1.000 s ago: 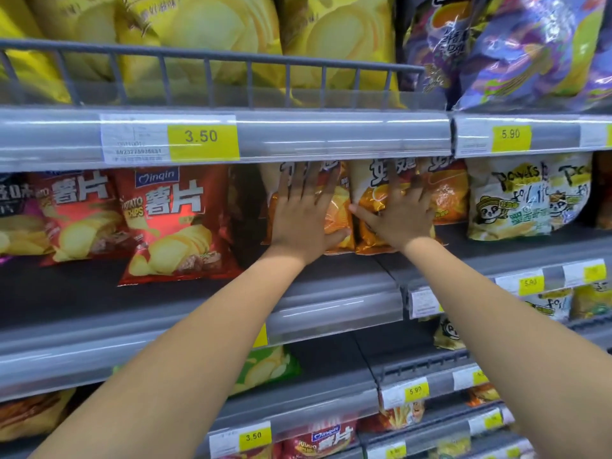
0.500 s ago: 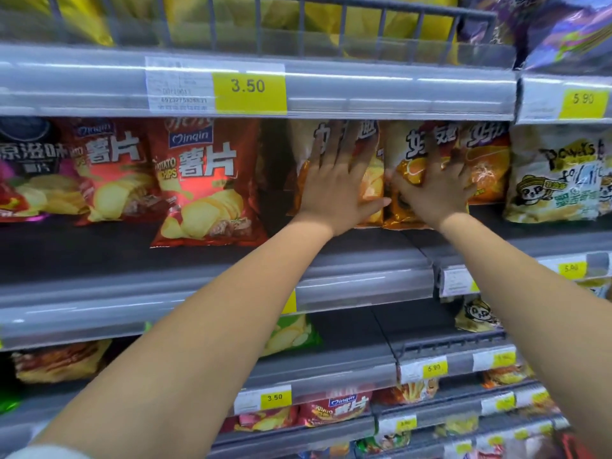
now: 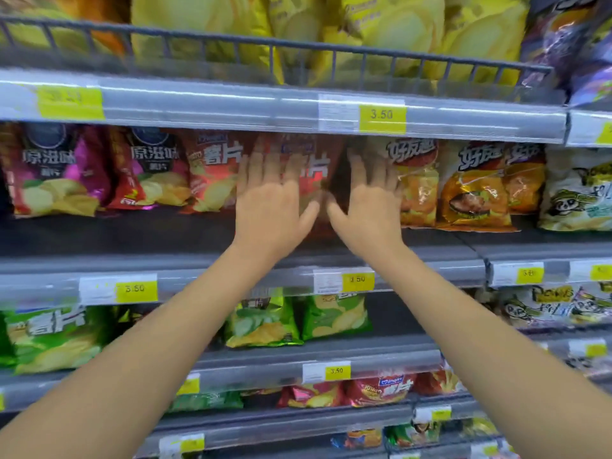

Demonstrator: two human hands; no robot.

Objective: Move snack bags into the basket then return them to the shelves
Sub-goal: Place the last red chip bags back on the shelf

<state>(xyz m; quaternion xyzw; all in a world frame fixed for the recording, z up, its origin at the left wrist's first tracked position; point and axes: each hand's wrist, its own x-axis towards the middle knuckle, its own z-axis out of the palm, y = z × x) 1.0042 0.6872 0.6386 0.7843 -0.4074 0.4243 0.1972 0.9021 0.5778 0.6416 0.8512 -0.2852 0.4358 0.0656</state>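
Red potato chip bag (image 3: pixel 311 180): upright on middle shelf (image 3: pixel 132 236), between orange snack bags (image 3: pixel 463 187) and further red bags. Left hand (image 3: pixel 271 210) and right hand (image 3: pixel 367 210): fingers spread, flat against it, neither clenched

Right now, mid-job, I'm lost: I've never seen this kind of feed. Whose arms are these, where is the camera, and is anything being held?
The single picture comes from a camera worn on a person's head, looking forward and down at store shelves. The two bare arms are that person's own. The left hand lies spread flat on a red chip bag standing on the middle shelf; the right hand is spread beside it, next to an orange snack bag. The picture is blurred, but neither hand seems closed around anything. Yellow tags on the shelf edge read 3.50. No basket is in view.
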